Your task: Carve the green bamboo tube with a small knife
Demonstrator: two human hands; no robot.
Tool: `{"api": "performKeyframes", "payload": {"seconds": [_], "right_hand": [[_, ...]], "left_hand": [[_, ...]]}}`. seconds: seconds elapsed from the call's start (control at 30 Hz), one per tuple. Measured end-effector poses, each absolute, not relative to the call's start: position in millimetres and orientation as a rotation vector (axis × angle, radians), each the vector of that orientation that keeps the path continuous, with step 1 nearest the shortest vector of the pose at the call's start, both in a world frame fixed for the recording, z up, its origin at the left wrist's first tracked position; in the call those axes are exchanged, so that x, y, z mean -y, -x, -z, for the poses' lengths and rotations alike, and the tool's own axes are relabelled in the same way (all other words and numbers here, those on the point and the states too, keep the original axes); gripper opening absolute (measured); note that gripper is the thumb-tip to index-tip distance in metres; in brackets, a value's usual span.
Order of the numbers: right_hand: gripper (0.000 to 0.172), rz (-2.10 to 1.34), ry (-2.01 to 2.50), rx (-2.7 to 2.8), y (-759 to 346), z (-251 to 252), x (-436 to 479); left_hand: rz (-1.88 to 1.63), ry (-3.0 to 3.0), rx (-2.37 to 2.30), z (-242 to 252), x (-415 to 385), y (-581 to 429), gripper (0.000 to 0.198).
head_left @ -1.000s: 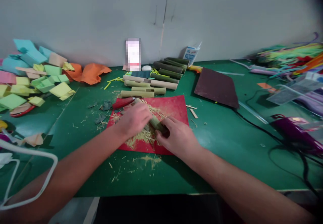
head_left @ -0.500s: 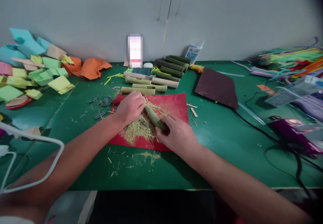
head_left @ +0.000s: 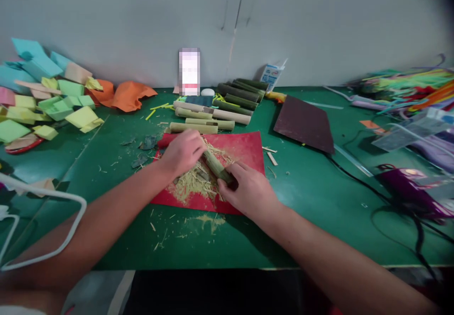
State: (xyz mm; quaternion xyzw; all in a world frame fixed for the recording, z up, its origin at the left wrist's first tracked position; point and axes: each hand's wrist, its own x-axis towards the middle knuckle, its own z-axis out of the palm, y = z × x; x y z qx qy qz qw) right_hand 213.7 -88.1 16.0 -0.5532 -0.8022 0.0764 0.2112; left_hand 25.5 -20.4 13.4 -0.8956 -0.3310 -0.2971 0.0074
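A green bamboo stick lies slanted over a red mat covered with pale shavings. My right hand is closed round the stick's near end. My left hand is closed at the stick's far end, fingers curled down on it. A red handle, apparently of a knife, sticks out from under that hand to the left; its blade is hidden.
Peeled and dark green bamboo pieces lie in rows behind the mat. A dark brown sheet lies to the right, a purple tool with black cables further right, folded coloured paper at the left, and a white cord near left.
My left hand has slid away from me along the stick, toward its far end. The right hand and the stick have stayed almost still.
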Motion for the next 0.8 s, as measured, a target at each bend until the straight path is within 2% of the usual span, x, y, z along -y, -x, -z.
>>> {"api": "performKeyframes", "payload": {"seconds": [0.17,0.33,0.47,0.63,0.8], "right_hand": [[0.010,-0.224,1.538,2.241,-214,-16,87],[0.015,-0.247,1.566,2.236,-214,-17,87],[0.016,-0.262,1.570,2.240,-216,-17,87],[0.015,-0.302,1.561,2.225,-219,-15,86],[0.015,-0.316,1.550,2.209,-219,-13,86]], "left_hand": [[0.829,2.878,1.023,-14,25,-29,0.024],[0.959,2.767,1.175,-12,16,-23,0.020],[0.991,2.809,1.126,-12,15,-15,0.011],[0.859,2.836,1.013,-14,19,-10,0.019],[0.843,2.674,1.056,-13,20,-12,0.018]]}}
